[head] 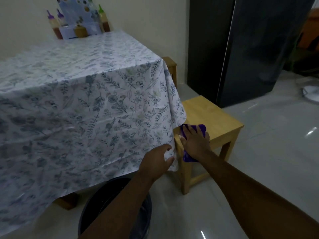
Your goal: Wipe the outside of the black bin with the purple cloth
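Note:
The purple cloth (201, 129) lies on the near corner of a wooden stool (215, 118). My right hand (194, 141) rests flat on it with fingers spread, and cloth shows beyond the fingertips and under the wrist. My left hand (158, 162) pinches the hanging corner of the floral tablecloth (86, 109) and holds it away from the stool. The black bin (96, 209) stands on the floor at the bottom centre, below my left forearm, which covers much of it. Neither hand touches the bin.
A cloth-covered table fills the left side, with sauce bottles (55, 23) against the wall at its back. A tall dark fridge (241, 49) stands at the right rear. A second stool (170, 66) peeks out behind the table. Glossy tiled floor (267, 152) spreads to the right.

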Available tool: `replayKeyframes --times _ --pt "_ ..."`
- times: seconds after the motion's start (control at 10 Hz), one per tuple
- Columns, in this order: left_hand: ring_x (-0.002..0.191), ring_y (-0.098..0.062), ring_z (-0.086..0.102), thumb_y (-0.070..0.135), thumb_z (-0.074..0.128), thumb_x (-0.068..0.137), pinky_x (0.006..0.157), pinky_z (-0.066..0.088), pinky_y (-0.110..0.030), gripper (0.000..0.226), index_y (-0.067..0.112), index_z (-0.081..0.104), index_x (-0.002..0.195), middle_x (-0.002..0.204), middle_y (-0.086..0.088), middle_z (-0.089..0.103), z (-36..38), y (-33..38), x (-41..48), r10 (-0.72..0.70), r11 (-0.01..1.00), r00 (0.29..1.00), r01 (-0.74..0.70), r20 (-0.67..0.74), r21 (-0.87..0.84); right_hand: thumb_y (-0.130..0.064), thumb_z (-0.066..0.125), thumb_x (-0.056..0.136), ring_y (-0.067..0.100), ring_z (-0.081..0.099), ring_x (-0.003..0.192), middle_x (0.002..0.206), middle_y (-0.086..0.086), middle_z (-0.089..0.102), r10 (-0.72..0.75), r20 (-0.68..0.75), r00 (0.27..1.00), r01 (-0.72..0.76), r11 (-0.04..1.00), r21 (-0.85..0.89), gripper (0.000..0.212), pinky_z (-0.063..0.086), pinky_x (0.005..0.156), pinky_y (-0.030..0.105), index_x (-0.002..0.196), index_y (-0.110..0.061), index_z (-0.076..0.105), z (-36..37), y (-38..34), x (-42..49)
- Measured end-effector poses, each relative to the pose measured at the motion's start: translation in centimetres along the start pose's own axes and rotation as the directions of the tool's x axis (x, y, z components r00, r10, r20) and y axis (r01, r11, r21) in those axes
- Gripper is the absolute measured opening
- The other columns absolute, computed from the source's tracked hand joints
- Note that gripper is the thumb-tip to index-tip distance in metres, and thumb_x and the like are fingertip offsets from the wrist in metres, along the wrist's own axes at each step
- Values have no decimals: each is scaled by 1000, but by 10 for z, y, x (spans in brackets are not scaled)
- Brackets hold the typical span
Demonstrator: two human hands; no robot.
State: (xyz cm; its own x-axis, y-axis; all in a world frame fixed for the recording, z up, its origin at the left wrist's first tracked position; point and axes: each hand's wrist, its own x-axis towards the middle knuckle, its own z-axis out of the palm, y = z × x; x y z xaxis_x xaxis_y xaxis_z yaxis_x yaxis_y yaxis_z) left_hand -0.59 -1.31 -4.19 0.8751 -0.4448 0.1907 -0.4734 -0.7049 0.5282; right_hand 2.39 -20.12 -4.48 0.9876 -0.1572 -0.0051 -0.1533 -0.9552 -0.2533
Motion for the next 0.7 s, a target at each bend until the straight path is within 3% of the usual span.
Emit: replayKeyframes --times 0.1,0.2,0.3,0.5,0.6,0.7 --pt "116 -20 56 53 56 87 104 40 -26 62 6 56 129 127 -14 61 -1 -6 6 -37 990 993 52 110 -135 -37 35 98 29 20 145 154 0 36 -36 -224 974 49 997 54 49 18 111 56 145 -21 36 8 -10 -15" --pt "115 -26 57 43 53 92 97 37 -15 54 -1 58 124 123 -20 62 0 -22 7 -49 984 990 71 134 -166 -28 44 94 27 33 139 141 3 51 -56 -359 932 94 991 91 42 28 102 50 133 -16 51 25 -26 -29" --pt "119 -27 56 27 57 92 97 31 -12 45 3 55 130 130 -16 60 -14 -52 2 -47 996 998 51 52 -80 -23 49 79 24 47 129 129 5 60 -155 -413 897 214 972 100 45 34 89 43 122 -13 60 47 -52 -41" --pt "115 -16 56 23 68 87 102 22 -4 46 5 58 128 128 -13 63 -95 -82 -7 23 996 988 -9 -150 92 -28 43 79 28 53 122 128 10 61 -268 -384 884 366 906 210 52 41 97 51 125 -9 58 16 -103 -26" --pt "116 -17 56 27 66 88 106 35 -17 46 8 58 130 129 -9 63 -148 -67 1 57 991 978 -31 -199 131 -24 46 83 26 52 123 131 10 58 -303 -402 864 406 891 201 50 41 100 48 129 -8 55 -25 -128 -19" --pt "118 -19 57 29 62 90 101 39 -25 47 11 55 133 130 -7 61 -228 -30 10 27 991 984 -3 -177 136 -19 54 84 25 51 125 133 11 57 -325 -393 860 439 865 244 48 37 101 42 130 -6 52 -102 -169 -21"
